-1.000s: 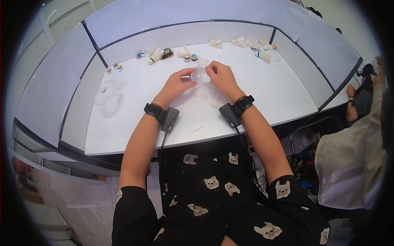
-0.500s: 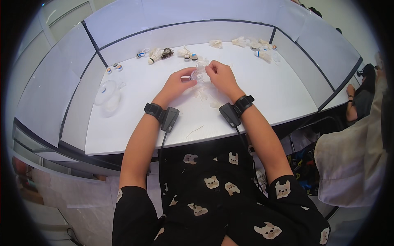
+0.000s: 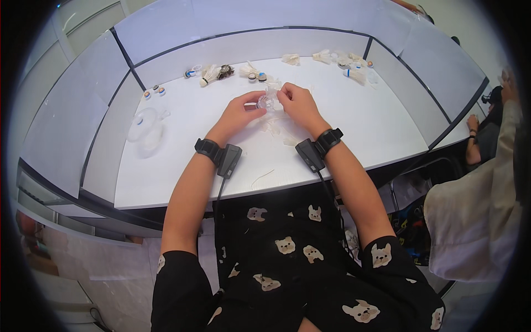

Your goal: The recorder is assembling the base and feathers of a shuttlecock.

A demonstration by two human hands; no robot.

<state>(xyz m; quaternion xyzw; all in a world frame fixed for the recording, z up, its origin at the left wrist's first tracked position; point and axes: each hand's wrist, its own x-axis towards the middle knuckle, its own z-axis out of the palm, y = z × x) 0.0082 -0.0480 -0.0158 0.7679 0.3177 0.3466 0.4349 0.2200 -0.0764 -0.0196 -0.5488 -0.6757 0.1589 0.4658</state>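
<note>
Over the middle of the white table (image 3: pixel 332 127), my left hand (image 3: pixel 240 112) holds a small translucent shuttlecock-like piece (image 3: pixel 264 103) between thumb and fingers. Its narrow end is partly hidden in the hand. Close on its right, my right hand (image 3: pixel 300 105) is closed in a pinch by a thin whitish scrap (image 3: pixel 271 90) at the piece's upper edge. The fingertips hide exactly what it grips. Below both hands, pale feather scraps (image 3: pixel 272 128) lie on the table.
Worn shuttlecocks (image 3: pixel 212 76) and loose round caps (image 3: pixel 262 77) lie along the back. More shuttlecocks (image 3: pixel 354 74) are at back right. Clear plastic pieces (image 3: pixel 145 126) and several caps (image 3: pixel 155 91) lie at left. Panels (image 3: pixel 249 44) enclose the table; another person's arm (image 3: pixel 473 138) shows at right.
My hands stay almost in place, with only a slight shift of the fingers around the translucent piece. At the far right, another person's hand has come up into view.
</note>
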